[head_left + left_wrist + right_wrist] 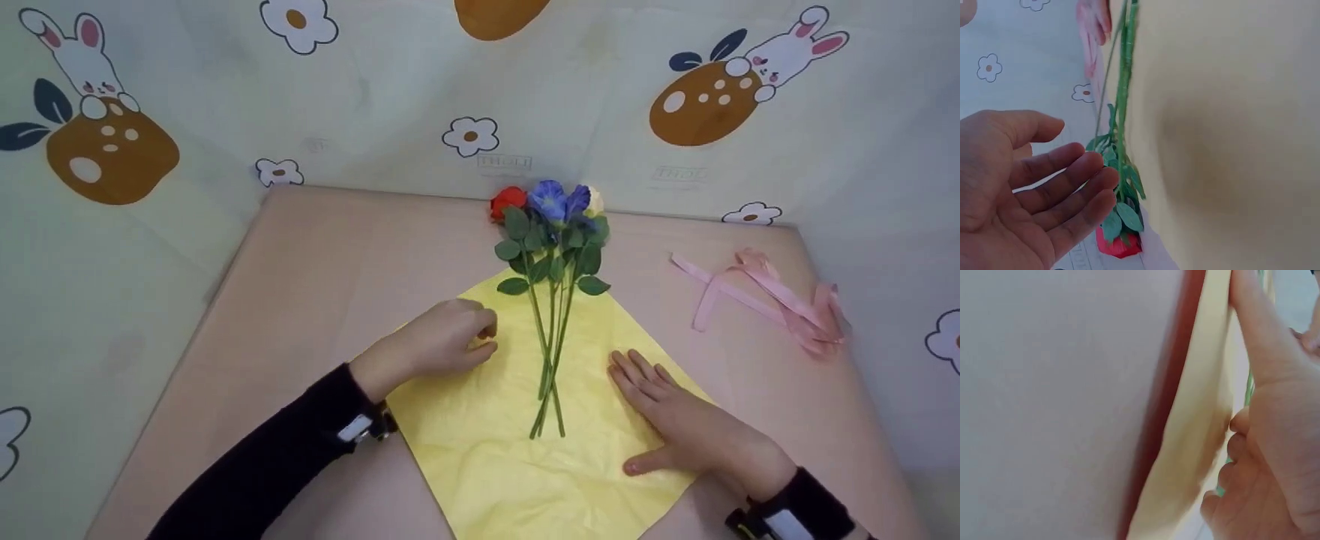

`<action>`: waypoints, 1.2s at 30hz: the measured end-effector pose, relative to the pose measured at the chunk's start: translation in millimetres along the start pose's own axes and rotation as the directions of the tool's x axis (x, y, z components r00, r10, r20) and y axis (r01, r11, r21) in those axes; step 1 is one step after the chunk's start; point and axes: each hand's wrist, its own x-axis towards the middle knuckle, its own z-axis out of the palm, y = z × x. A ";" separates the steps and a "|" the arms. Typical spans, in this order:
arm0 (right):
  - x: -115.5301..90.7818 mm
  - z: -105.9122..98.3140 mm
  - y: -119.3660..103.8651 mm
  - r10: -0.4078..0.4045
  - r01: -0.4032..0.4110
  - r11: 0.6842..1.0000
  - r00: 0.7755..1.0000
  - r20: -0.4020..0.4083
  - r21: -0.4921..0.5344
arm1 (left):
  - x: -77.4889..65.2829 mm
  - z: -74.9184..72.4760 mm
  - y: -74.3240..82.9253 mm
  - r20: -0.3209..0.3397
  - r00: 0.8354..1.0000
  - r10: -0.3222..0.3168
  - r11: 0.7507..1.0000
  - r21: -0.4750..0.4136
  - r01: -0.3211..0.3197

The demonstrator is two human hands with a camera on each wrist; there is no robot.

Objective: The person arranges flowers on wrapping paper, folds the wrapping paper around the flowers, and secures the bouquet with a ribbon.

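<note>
A sheet of yellow wrapping paper (480, 420) lies on the table like a diamond. On it rests a bunch of artificial flowers (553, 300), with a red bloom (509, 202), blue blooms (553, 201) and a pale one at the far end and crossed green stems toward me. Left of the stems is my left hand (442, 337), above the paper, its fingers loosely bent and holding nothing; the left wrist view shows the palm (1022, 191) bare. My right hand (675, 420) rests flat on the paper's right side, fingers spread.
A loose pink ribbon (787, 304) lies in coils at the table's right side. The table (337, 262) has a pinkish cover and backs onto a wall covering (390, 97) printed with rabbits and flowers. The flower heads reach the table's far edge.
</note>
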 end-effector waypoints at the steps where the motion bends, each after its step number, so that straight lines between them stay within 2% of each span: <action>1: -2.8 -0.6 -2.5 -0.034 0.033 0.999 0.999 -0.022 -0.020 | -9.0 0.9 -1.0 0.009 1.000 0.023 0.999 0.023 -0.024; 5: -14.4 -3.6 -14.5 -0.115 0.108 0.991 0.990 -0.082 -0.078 | -42.7 3.8 -0.3 0.008 0.996 0.091 0.992 0.089 -0.091; 8: -21.7 -3.6 -23.1 -0.121 0.113 0.989 0.990 -0.077 -0.096 | -63.8 5.0 2.3 0.024 0.994 0.106 0.990 0.092 -0.107; 12: -29.6 0.8 -27.9 -0.091 0.089 0.993 0.995 -0.034 -0.072 | -86.6 9.2 4.1 0.095 0.993 0.063 0.997 0.033 -0.067; 15: -33.8 7.4 -25.1 -0.084 0.083 0.997 0.996 -0.030 -0.005 | -97.7 15.4 3.5 0.107 0.994 0.039 0.999 -0.004 -0.039; 18: -35.2 13.2 -22.4 -0.092 0.095 0.994 0.995 -0.049 0.059 | -104.2 22.8 1.4 0.101 0.994 0.039 0.999 -0.022 -0.037; 20: -35.3 15.2 -23.4 -0.067 0.070 0.993 0.997 -0.032 0.092 | -107.6 27.4 -0.2 0.108 0.993 0.052 0.998 -0.040 -0.047; 26: -36.7 18.7 -28.5 0.028 -0.031 0.995 0.999 0.030 0.096 | -113.2 38.9 -0.7 0.199 0.978 0.064 0.994 -0.099 -0.045; 31: -38.9 19.0 -30.9 0.087 -0.090 0.992 0.995 0.044 0.085 | -112.5 40.8 1.2 0.250 0.967 0.048 0.993 -0.115 -0.020; 36: -39.7 17.4 -30.8 0.101 -0.106 0.988 0.994 0.053 0.108 | -107.9 38.6 5.2 0.270 0.961 0.058 0.996 -0.084 -0.036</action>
